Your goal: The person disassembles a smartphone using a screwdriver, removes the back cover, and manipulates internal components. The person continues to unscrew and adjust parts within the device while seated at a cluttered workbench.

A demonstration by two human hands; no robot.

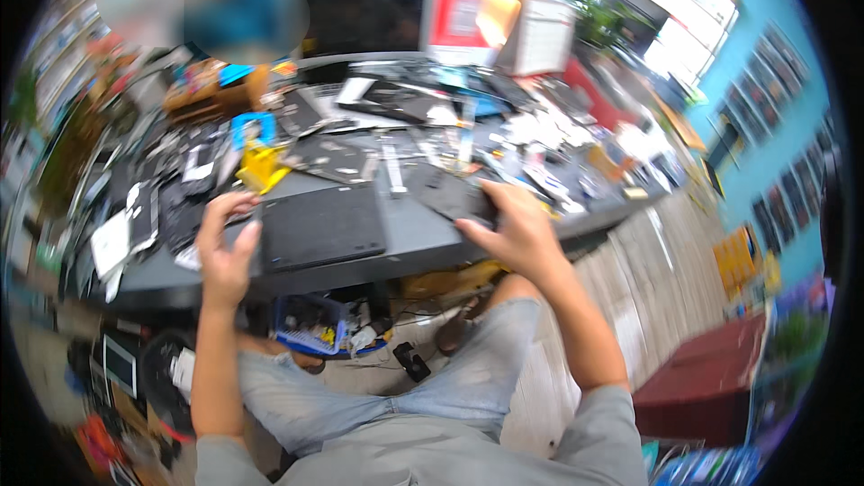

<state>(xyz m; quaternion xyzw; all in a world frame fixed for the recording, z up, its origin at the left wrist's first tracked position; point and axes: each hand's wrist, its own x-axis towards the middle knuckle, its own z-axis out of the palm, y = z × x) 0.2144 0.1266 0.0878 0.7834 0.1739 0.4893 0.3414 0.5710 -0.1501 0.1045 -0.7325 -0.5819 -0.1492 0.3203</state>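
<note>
Black laptop-like panel (322,229), 9 o'clock: matt, smooth, plastic-looking
Monitor screen (364,20), 11 o'clock: smooth, glossy
Blue basket (334,336), 8 o'clock: plastic
Jeans (382,409), 6 o'clock: faded denim
Shirt (396,459), 6 o'clock: matt cloth
Floor planks (634,283), 4 o'clock: wood-look, streaky grain

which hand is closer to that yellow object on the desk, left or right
Left. The left hand is just on the near side of the yellow object, slightly to its left; the right hand is well off to its right, past the flat black device.
</note>
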